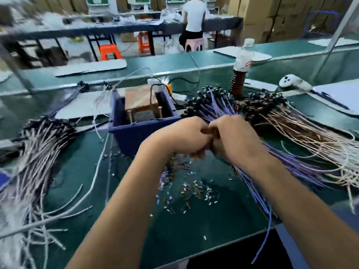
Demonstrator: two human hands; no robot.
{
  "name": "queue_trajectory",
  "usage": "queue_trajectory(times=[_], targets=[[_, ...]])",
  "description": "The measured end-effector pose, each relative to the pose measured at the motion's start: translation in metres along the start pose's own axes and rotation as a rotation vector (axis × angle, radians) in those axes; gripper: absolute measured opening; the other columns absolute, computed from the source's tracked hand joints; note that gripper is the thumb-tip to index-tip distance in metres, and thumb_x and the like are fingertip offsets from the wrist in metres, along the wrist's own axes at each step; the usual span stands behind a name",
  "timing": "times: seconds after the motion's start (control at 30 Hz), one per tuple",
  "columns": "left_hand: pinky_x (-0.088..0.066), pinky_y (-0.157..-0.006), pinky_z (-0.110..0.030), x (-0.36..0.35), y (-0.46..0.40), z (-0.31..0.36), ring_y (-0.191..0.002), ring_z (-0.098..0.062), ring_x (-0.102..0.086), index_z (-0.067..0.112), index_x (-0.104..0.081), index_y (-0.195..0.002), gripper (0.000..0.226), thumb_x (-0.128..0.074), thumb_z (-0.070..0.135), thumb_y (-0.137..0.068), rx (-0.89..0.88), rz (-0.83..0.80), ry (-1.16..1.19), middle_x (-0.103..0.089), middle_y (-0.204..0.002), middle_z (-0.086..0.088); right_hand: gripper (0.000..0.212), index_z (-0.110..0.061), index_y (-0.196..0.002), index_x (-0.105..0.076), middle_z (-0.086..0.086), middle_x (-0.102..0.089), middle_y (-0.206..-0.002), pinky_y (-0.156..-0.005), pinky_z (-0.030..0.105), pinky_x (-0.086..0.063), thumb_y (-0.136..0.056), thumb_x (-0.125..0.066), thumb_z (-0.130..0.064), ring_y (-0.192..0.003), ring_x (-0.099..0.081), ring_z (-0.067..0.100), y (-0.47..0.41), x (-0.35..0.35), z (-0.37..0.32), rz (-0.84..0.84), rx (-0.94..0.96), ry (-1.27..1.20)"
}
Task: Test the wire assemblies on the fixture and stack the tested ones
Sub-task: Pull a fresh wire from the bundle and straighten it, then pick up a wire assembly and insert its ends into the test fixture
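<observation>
Both hands meet just in front of the blue fixture box. My left hand and right hand curl around the blue wire bundle, though their knuckles hide the actual pinch. Inside the box I see a brown block and two upright pins; motion blur smears the grey wire pile left of it.

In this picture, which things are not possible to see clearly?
Head view:
- What the left hand and right hand hold: their curled fingers hide it.
- Grey wire pile: motion blur, left edge cuts it.
- Blue fixture box contacts: too small.
- Bottle label: blurred.
</observation>
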State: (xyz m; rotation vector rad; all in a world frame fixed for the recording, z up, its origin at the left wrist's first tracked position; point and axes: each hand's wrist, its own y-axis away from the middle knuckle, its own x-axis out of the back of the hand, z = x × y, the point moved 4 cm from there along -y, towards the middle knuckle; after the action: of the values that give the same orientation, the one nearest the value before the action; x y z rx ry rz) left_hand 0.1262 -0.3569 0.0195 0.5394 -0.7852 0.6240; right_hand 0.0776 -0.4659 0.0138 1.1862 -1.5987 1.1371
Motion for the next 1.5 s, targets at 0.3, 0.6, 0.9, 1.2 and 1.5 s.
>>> queue_trajectory(times=[0.3, 0.6, 0.9, 1.2, 1.5], targets=[[-0.061, -0.063, -0.032, 0.078, 0.131, -0.156, -0.059, -0.021, -0.07, 0.004, -0.073, -0.081, 0.019, -0.057, 0.006, -0.091, 0.632, 0.019, -0.316, -0.077, -0.073, -0.009, 0.021, -0.02, -0.084, -0.072, 0.005, -0.071, -0.081, -0.072, 0.039, -0.059, -0.098, -0.06, -0.03, -0.075, -0.067, 0.034, 0.012, -0.104, -0.183, -0.276, 0.453, -0.156], [-0.05, -0.084, -0.044, 0.13, 0.172, -0.236, -0.105, -0.038, -0.057, 0.013, -0.064, -0.104, 0.023, -0.069, 0.012, -0.081, 0.877, 0.444, -0.491, -0.057, -0.098, -0.015, 0.021, -0.017, -0.112, -0.068, 0.015, -0.07, -0.11, -0.088, 0.042, -0.056, -0.095, -0.056, -0.019, -0.103, -0.066, 0.039, -0.029, -0.157, -0.293, -0.419, 0.478, -0.226], [-0.039, -0.101, -0.04, 0.136, 0.127, -0.281, -0.132, -0.035, -0.034, 0.019, -0.07, -0.123, 0.03, -0.056, 0.017, -0.096, 0.792, 0.561, -0.84, -0.048, -0.132, -0.013, 0.029, -0.013, -0.122, -0.05, 0.015, -0.075, -0.093, -0.082, 0.041, -0.061, -0.094, -0.045, -0.013, -0.085, -0.073, 0.038, -0.067, -0.175, -0.321, -0.489, 0.406, -0.165], [-0.038, -0.095, -0.037, 0.124, 0.113, -0.286, -0.13, -0.035, -0.035, 0.014, -0.07, -0.121, 0.028, -0.055, 0.014, -0.097, 0.798, 0.522, -0.84, -0.052, -0.13, -0.015, 0.034, -0.015, -0.13, -0.051, 0.017, -0.071, -0.113, -0.077, 0.035, -0.045, -0.096, -0.051, -0.015, -0.108, -0.066, 0.04, -0.061, -0.175, -0.307, -0.447, 0.342, -0.254], [-0.046, -0.092, -0.042, 0.141, 0.134, -0.222, -0.106, -0.036, -0.063, 0.007, -0.055, -0.112, 0.018, -0.051, 0.022, -0.103, 0.588, 0.91, -0.146, -0.069, -0.108, -0.016, 0.03, -0.017, -0.129, -0.056, -0.004, -0.06, -0.089, -0.074, 0.033, -0.044, -0.108, -0.049, -0.038, -0.076, -0.056, 0.012, -0.03, -0.158, -0.275, -0.441, 0.204, -0.931]])
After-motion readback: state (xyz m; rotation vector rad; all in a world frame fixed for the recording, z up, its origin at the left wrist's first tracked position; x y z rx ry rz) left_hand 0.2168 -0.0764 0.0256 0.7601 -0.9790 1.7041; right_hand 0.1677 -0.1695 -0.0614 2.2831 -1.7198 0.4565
